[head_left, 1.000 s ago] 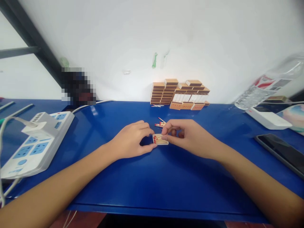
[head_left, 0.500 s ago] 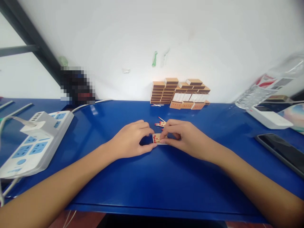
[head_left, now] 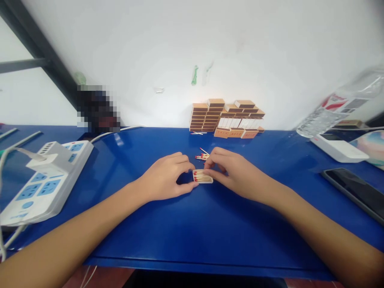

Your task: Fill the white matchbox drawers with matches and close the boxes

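Note:
A small matchbox tray lies on the blue table, with red-tipped matches side by side in it. My left hand grips the tray's left end between thumb and forefinger. Over the tray's far right part, my right hand has thumb and fingertips drawn together in a pinch; whatever may be between them is hidden. Just behind the tray is a little pile of loose matches, partly covered by the right hand.
Stacked matchboxes stand against the wall, with a few matches at their foot. To the left lies a power strip with cables. At right are a plastic bottle, a white device and a phone.
My right hand has lifted slightly and moved back from the tray, uncovering more of the matches and the tray's right end. My left hand keeps its grip.

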`<action>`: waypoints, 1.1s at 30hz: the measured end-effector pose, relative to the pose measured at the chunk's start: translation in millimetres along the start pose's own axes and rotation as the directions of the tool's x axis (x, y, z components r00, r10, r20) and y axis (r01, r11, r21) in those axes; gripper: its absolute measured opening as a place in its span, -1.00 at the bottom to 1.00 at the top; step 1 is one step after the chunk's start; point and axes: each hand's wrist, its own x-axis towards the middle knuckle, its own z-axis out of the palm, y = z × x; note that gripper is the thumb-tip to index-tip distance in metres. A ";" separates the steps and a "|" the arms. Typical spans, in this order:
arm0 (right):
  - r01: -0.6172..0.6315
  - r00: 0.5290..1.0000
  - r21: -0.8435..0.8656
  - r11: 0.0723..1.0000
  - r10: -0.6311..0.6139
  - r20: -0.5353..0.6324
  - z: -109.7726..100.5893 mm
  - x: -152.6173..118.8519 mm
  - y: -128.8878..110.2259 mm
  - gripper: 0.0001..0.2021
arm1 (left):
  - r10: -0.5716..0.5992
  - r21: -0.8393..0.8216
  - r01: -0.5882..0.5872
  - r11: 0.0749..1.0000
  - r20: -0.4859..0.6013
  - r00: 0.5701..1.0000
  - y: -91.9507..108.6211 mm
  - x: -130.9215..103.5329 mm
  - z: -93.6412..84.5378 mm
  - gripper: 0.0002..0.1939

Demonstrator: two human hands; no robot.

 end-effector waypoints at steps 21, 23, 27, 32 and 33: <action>0.031 1.000 -0.015 0.999 -0.031 0.006 2.4 -0.9 -0.1 -0.86 | 0.029 0.000 -0.029 1.000 -0.007 1.000 3.5 0.8 1.3 -0.80; 0.045 0.999 -0.007 0.999 -0.045 0.018 2.2 -1.1 1.3 -0.88 | 0.034 -0.002 -0.034 0.999 -0.008 0.999 3.5 0.6 1.4 -0.80; 0.087 0.996 0.019 0.996 -0.088 0.029 5.4 0.3 1.4 -0.88 | 0.033 0.003 -0.033 0.999 -0.017 0.999 3.6 -0.1 1.9 -0.80; 0.091 0.996 -0.005 0.996 -0.091 -0.003 8.8 1.4 0.1 -0.88 | 0.033 0.002 -0.033 0.999 -0.020 0.999 4.3 0.6 1.6 -0.79; 0.086 0.996 -0.006 0.996 -0.086 0.005 8.5 1.2 0.4 -0.86 | 0.031 0.003 -0.031 1.000 -0.017 0.999 4.3 0.8 1.5 -0.80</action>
